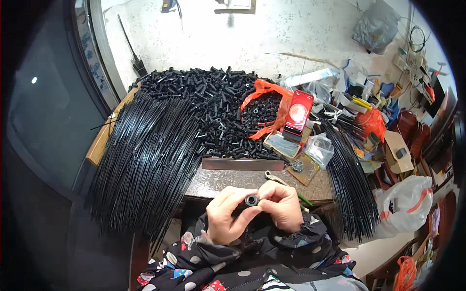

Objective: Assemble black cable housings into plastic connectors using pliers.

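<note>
Close to the table's front edge, my left hand is closed around a short black tubular part, whose round open end faces up. My right hand is beside it, thumb and fingers pinched together at the part's right side. Whatever those right fingertips pinch is too small or hidden to make out. Just beyond my right hand lie pliers with green handles. A long flat metal bar lies across the tabletop, in front of a big heap of black tubular plastic parts.
Long thin black rods hang over the table's left front; another bundle hangs at right. A red plastic bag of small black pieces, a lit phone, a tray of thin pins and a spiky metal cluster stand right of centre.
</note>
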Demonstrator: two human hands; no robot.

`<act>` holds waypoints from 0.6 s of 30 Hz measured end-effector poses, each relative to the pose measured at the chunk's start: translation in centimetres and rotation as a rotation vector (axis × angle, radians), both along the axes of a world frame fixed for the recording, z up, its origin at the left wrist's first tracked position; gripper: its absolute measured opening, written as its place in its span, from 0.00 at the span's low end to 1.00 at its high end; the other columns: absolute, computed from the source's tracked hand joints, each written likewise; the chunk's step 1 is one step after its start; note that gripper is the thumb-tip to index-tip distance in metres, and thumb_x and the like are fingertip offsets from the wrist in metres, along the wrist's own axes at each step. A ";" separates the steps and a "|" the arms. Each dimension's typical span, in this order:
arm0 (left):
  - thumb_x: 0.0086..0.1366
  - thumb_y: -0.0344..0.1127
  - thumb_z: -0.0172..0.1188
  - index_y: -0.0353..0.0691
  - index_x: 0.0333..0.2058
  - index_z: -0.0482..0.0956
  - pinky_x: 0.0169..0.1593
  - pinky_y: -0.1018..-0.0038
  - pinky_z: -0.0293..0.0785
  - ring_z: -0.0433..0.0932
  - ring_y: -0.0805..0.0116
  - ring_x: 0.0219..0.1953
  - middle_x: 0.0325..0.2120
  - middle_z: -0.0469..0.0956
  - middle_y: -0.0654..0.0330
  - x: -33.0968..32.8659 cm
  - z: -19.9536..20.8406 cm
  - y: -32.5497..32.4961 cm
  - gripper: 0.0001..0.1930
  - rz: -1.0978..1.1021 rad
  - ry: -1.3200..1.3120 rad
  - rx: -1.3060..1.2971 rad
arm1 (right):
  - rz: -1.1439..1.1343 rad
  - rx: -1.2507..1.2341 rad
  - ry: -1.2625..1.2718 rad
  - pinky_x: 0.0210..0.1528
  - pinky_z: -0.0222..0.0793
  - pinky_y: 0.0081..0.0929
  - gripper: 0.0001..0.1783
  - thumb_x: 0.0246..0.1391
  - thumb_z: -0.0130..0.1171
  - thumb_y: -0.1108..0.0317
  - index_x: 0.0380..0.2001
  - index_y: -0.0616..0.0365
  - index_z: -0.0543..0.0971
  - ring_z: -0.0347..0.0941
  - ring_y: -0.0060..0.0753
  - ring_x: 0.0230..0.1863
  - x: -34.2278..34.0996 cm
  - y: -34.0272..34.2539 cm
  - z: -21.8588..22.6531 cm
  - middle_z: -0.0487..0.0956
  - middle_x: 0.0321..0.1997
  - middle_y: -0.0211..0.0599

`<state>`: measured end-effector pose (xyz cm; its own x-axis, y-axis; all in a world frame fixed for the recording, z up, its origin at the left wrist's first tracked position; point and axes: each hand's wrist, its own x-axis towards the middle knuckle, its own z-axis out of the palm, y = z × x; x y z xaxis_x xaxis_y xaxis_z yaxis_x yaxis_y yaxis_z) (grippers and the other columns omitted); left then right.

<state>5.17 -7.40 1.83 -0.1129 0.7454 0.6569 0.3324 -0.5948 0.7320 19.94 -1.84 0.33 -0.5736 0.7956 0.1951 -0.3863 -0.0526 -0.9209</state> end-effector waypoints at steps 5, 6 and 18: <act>0.64 0.52 0.41 0.31 0.40 0.66 0.33 0.80 0.66 0.70 0.74 0.28 0.26 0.72 0.57 0.0 -2.1 -0.8 0.24 -0.726 -0.407 -0.330 | -0.011 -0.010 -0.124 0.30 0.56 0.12 0.36 0.28 0.72 0.71 0.42 0.53 0.63 0.58 0.12 0.28 -0.8 -0.9 0.6 0.63 0.28 0.21; 0.61 0.58 0.40 0.32 0.41 0.64 0.31 0.82 0.64 0.69 0.77 0.28 0.26 0.70 0.59 -0.6 -1.8 -1.3 0.29 -0.786 -0.413 -0.452 | -0.029 -0.005 -0.148 0.31 0.56 0.12 0.36 0.28 0.72 0.70 0.43 0.53 0.63 0.57 0.12 0.28 -0.9 -1.4 1.5 0.63 0.29 0.21; 0.57 0.45 0.56 0.35 0.37 0.67 0.26 0.86 0.61 0.66 0.81 0.24 0.25 0.70 0.64 -1.7 -2.7 1.5 0.19 -0.854 -0.714 -0.400 | -0.827 1.378 -0.578 0.38 0.56 0.32 0.19 0.33 0.65 0.61 0.34 0.51 0.78 0.63 0.31 0.35 0.1 -2.8 3.9 0.71 0.36 0.27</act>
